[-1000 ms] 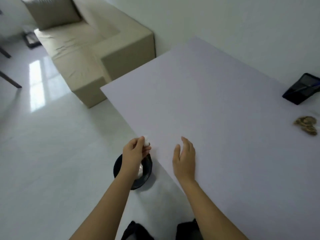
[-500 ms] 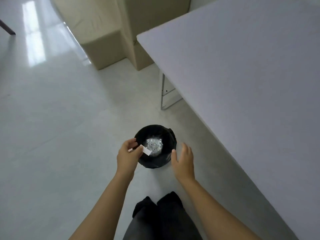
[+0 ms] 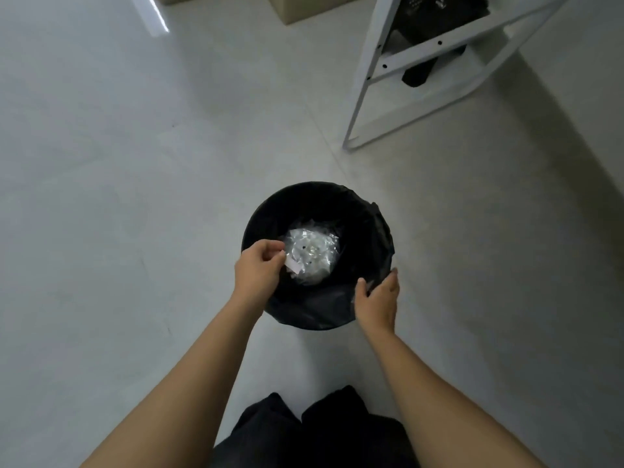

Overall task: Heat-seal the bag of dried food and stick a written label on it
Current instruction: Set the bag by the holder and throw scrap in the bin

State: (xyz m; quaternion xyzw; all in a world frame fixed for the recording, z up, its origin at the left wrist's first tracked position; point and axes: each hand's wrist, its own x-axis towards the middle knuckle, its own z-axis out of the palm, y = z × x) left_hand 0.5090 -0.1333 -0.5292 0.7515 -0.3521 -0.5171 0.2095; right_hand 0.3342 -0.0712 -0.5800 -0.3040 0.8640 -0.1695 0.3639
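A round bin lined with a black bag [image 3: 366,231] stands on the floor in front of me. Crumpled clear plastic [image 3: 312,255] lies at its bottom. My left hand [image 3: 258,270] hovers over the bin's left rim, its fingers pinched on a small white slip of paper [image 3: 293,266] above the opening. My right hand [image 3: 378,298] rests on the bin's near right rim, fingers apart against the black liner. The bag of dried food and the label are out of view.
A white metal table leg frame [image 3: 363,92] stands at the upper right, with a black object [image 3: 435,15] on the floor behind it. A beige sofa corner [image 3: 297,8] shows at the top. My dark trousers [image 3: 314,430] fill the bottom.
My view has swung from the tabletop down to the bin. My left hand has carried the white slip over the bin's opening, and my right hand has come onto the rim.
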